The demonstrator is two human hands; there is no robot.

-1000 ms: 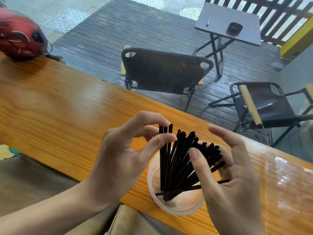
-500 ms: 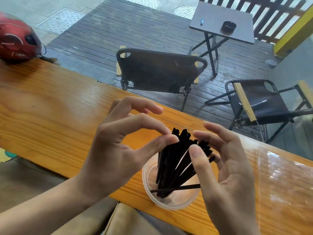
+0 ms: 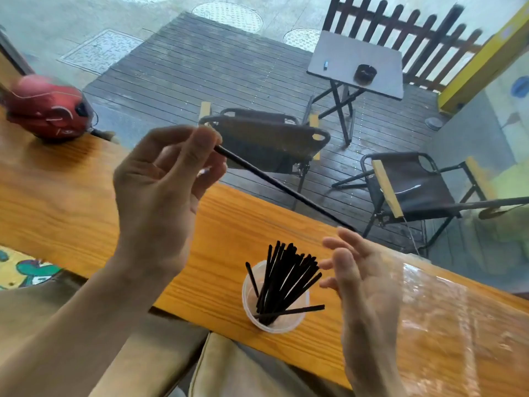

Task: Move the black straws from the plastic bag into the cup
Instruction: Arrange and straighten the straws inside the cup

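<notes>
A clear plastic cup [image 3: 249, 308] stands near the front edge of the wooden counter [image 3: 63, 196] and holds a bunch of black straws [image 3: 286, 279]; one lies across the rim. My left hand [image 3: 160, 207] is raised above the counter, thumb and fingers pinched on a single black straw [image 3: 283, 187] that slants down to the right. My right hand [image 3: 363, 293] hovers just right of the cup, fingers spread, holding nothing. The clear plastic bag [image 3: 446, 319] lies flat on the counter at the right, partly under my right hand.
A red helmet [image 3: 45, 110] rests on the counter at the far left. Beyond the counter, below on a wooden deck, stand two black folding chairs [image 3: 269, 141] and a small grey table [image 3: 357, 64]. A beige cushion [image 3: 234, 371] sits below the counter's front edge.
My left hand has lifted up and left away from the cup, holding one straw. My right hand has let go of the bunch and drawn back to the right of the cup.
</notes>
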